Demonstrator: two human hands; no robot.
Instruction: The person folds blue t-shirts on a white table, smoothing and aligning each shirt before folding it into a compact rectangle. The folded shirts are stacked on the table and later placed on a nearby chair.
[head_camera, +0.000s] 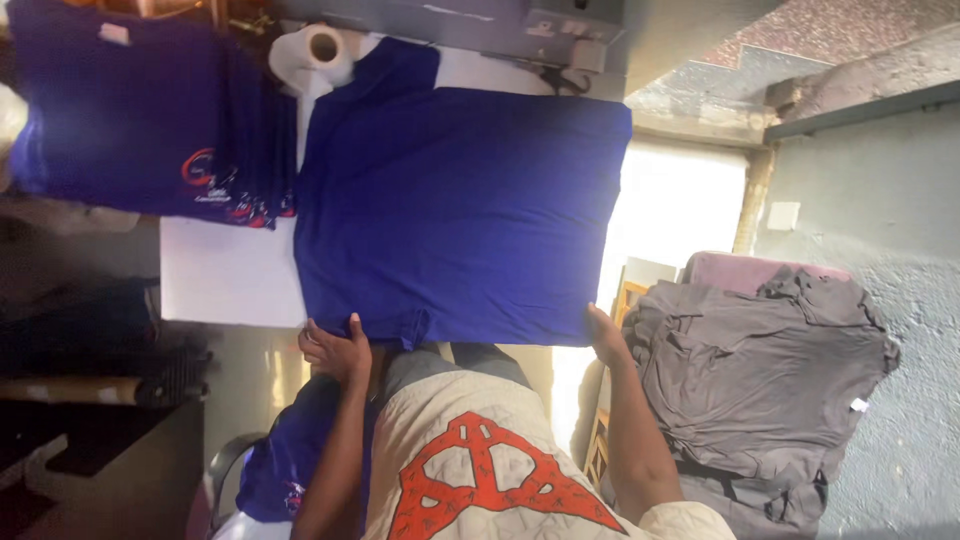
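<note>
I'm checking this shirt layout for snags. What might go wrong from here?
The blue shirt is gripped only at its near edge by the left hand and right hand, so an uneven pull may wrinkle it. Its far end lies against the paper roll, which it might nudge. Its left side overlaps the white board and may shift it.

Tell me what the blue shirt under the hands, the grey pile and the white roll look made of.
Blue shirt: soft matte knit, likely cotton; it lies flat without shine. Grey pile: similar limp fabric, creased. White roll: probably paper, hollow core showing.
</note>
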